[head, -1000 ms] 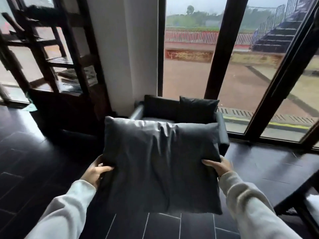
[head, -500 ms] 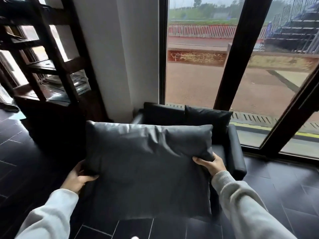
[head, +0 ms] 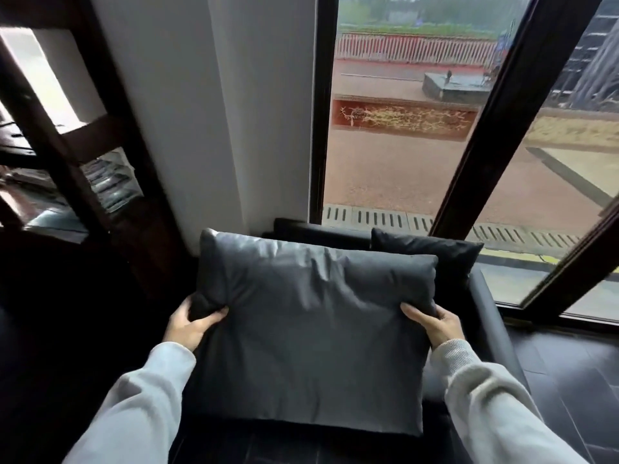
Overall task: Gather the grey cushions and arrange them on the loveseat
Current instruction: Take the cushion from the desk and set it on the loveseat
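I hold a large grey cushion (head: 311, 329) upright in front of me, over the seat of the black loveseat (head: 492, 333). My left hand (head: 187, 324) grips its left edge and my right hand (head: 435, 324) grips its right edge. A second, darker cushion (head: 445, 256) leans against the loveseat's backrest on the right side, partly hidden by the held one. Most of the seat is hidden behind the held cushion.
A white wall pillar (head: 214, 112) stands behind the loveseat's left end. A dark wooden shelf unit (head: 83, 169) fills the left. Tall black-framed windows (head: 475, 152) run behind and to the right. Dark tiled floor (head: 569, 380) lies to the right of the loveseat.
I have moved closer to the loveseat with the cushion, which is now over the seat. Both hands keep their grip on its sides.
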### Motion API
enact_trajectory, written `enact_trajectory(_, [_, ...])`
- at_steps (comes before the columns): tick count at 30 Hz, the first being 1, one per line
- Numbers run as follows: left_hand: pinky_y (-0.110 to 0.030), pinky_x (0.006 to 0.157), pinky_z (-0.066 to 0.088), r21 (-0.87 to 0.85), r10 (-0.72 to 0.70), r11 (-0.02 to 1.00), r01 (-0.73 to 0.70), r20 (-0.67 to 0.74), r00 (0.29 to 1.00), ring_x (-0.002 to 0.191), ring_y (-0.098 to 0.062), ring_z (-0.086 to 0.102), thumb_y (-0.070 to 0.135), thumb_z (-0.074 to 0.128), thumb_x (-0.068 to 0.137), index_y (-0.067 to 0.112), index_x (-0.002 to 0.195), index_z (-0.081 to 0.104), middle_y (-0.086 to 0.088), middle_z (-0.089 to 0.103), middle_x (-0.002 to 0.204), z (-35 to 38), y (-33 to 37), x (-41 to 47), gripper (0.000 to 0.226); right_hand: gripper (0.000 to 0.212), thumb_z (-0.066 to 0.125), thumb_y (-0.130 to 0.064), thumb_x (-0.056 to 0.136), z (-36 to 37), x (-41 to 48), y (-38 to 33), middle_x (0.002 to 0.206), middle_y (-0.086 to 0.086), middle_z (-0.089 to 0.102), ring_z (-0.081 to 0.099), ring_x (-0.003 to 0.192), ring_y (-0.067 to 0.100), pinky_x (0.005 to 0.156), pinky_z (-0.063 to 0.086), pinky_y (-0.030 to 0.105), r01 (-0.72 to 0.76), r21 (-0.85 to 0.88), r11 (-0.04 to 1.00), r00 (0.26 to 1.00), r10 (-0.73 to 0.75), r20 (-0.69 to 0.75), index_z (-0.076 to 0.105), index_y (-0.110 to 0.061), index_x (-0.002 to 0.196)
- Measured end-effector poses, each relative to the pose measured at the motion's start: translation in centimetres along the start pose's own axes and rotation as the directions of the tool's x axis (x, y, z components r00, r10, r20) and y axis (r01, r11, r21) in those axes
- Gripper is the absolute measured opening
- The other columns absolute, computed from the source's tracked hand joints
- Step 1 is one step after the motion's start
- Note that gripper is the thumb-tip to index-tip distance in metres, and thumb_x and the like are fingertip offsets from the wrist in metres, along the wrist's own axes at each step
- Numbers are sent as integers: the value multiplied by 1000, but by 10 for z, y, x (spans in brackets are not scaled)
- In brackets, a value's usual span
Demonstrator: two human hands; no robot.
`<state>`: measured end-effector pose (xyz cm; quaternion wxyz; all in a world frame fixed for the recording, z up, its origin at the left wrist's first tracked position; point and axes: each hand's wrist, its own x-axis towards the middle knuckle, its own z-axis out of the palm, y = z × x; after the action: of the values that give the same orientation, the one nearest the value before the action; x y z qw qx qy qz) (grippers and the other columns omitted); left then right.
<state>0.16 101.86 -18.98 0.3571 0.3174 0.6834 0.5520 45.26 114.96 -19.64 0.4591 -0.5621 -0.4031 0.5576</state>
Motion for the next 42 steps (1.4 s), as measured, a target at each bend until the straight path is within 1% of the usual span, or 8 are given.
enact_trajectory(5, [-34,101,51,-65,-145,987,150,79,986,111,-18,69,62,83,70,21,119,67,0,74,117,38,2,84,66,69,98,-65,42,17,60,-14,98,3,82,79,93,21,87,62,36,-30,12,999,998,31,-52,83,-30,99])
enact_trajectory(10, [-38,103,49,11,-165,986,165,11,986,108,-13,68,72,78,62,34,120,64,10,73,115,91,-4,166,71,52,98,-50,56,36,140,-10,90,-4,82,78,84,12,67,59,18,-22,-81,996,993,12,-121,78,-25,97])
enact_trajectory(13, [-40,109,45,64,-157,985,157,-2,988,119,-17,63,70,76,67,37,129,60,9,69,124,125,-5,232,72,30,90,-32,78,51,213,-3,93,2,82,77,88,19,83,60,31,-57,-80,995,989,45,-142,78,-17,100])
enact_trajectory(20, [-44,118,35,72,-281,957,282,-25,959,137,-19,49,94,69,48,34,151,39,7,52,149,205,-12,410,123,24,81,-46,85,102,400,8,74,-24,75,67,63,-16,54,47,2,-135,-123,983,979,114,-170,75,-24,94])
enact_trajectory(27, [-45,107,46,-54,-352,935,350,-31,936,125,-12,58,92,71,50,48,131,56,17,63,135,249,-56,533,93,64,82,-85,50,144,525,44,98,-12,81,76,95,8,88,56,35,-216,-146,965,972,199,-126,80,-39,95])
enact_trajectory(33, [-52,100,48,108,-403,912,396,48,914,129,-11,51,95,68,44,55,138,44,22,52,141,282,-125,612,106,138,78,-90,41,165,589,108,131,-10,61,60,122,12,111,48,47,-302,-292,907,950,259,-177,45,-19,155])
enact_trajectory(36, [-53,90,54,101,-376,925,367,82,923,126,-10,53,92,71,46,57,132,46,21,52,143,303,-143,644,97,124,75,-82,54,175,607,126,150,4,53,55,129,18,113,46,48,-311,-355,882,937,221,-270,39,-21,156])
enact_trajectory(42, [-47,76,60,55,-388,922,384,107,916,111,-8,63,69,75,72,50,125,54,21,64,126,319,-159,676,60,66,82,-50,81,194,632,142,112,-2,60,60,117,25,103,52,44,-337,-257,906,822,151,-549,48,-23,131])
